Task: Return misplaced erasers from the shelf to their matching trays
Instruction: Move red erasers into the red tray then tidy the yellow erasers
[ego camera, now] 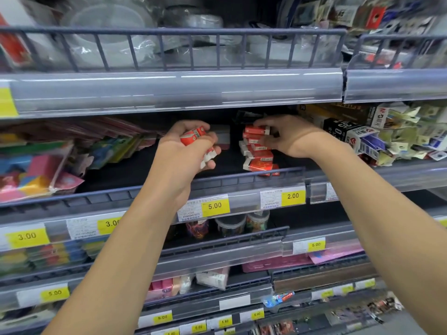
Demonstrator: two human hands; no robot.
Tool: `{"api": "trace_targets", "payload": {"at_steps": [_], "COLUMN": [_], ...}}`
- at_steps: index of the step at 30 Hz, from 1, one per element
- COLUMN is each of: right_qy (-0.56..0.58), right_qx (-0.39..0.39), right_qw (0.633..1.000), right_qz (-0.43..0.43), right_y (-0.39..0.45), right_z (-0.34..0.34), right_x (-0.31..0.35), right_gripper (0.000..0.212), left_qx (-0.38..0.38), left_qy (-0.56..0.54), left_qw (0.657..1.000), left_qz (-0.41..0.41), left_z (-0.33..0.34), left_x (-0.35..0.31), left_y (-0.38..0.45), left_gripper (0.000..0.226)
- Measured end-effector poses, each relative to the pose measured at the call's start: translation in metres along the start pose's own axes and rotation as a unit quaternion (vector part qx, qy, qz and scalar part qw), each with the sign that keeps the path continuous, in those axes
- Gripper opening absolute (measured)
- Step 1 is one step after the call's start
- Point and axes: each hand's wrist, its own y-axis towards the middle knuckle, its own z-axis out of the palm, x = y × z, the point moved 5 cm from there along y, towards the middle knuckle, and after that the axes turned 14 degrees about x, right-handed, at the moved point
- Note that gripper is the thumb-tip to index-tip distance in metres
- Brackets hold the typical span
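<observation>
My left hand [187,147] grips a bunch of red-and-white sleeved erasers [194,136] above the dark middle shelf [125,172]. Just to its right stands a stack of the same red erasers [258,155], leaning behind the shelf's front rail. At the top of that stack my right hand [287,139] pinches one red eraser [257,130]. Whether the stack sits in a tray is hidden by the rail. A pale box [223,139] lies behind my left hand.
The shelf's front rail [242,180] carries yellow price tags, 5.00 [214,205] and 2.00 [293,196]. Colourful packets [36,175] crowd the left of the shelf. Boxes and loose cards [387,134] fill the right. The upper shelf edge [169,90] overhangs both hands.
</observation>
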Motion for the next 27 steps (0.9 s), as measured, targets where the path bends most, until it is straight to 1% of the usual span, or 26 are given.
{"api": "trace_targets", "payload": {"at_steps": [4,8,11,15,17,19,21,23,24,27], "right_qy": [0.011,0.038,0.044,0.051,0.073,0.115,0.179,0.262,0.304,0.403], "right_qx": [-0.012,-0.038,-0.039,-0.046,-0.062,-0.096,-0.142,-0.19,-0.202,-0.198], "right_qw": [1.0,0.998,0.997,0.997,0.994,0.988,0.972,0.941,0.922,0.874], "right_qz": [-0.008,-0.031,-0.046,-0.044,-0.044,-0.038,-0.05,-0.102,-0.129,-0.184], "right_y": [0.003,0.006,0.007,0.008,0.007,0.0,-0.012,-0.029,-0.037,-0.054], "right_z": [-0.003,0.0,0.001,0.003,0.004,0.003,0.004,0.009,0.013,0.029], "right_x": [-0.005,-0.004,-0.003,-0.004,-0.005,-0.005,0.0,0.014,0.023,0.057], "right_gripper": [0.051,0.039,0.037,0.037,0.037,0.033,0.028,0.026,0.025,0.028], "left_qx": [0.0,0.01,0.014,0.016,0.017,0.015,0.01,0.006,0.005,0.007], "left_qy": [0.0,0.0,0.003,0.003,0.004,0.0,-0.009,-0.017,-0.019,-0.023], "left_qw": [1.0,1.0,1.0,1.0,1.0,1.0,1.0,1.0,1.0,1.0], "left_qz": [-0.006,-0.013,-0.019,-0.023,-0.024,-0.025,-0.025,-0.02,-0.015,-0.005], "left_z": [-0.003,-0.003,-0.002,-0.002,-0.002,-0.003,-0.004,-0.004,-0.003,0.003], "left_x": [0.004,0.005,0.005,0.005,0.006,0.006,0.007,0.008,0.007,0.005], "left_y": [0.003,0.006,0.006,0.007,0.007,0.006,0.006,0.005,0.004,-0.002], "left_gripper": [0.018,0.017,0.017,0.018,0.018,0.018,0.017,0.019,0.021,0.033]}}
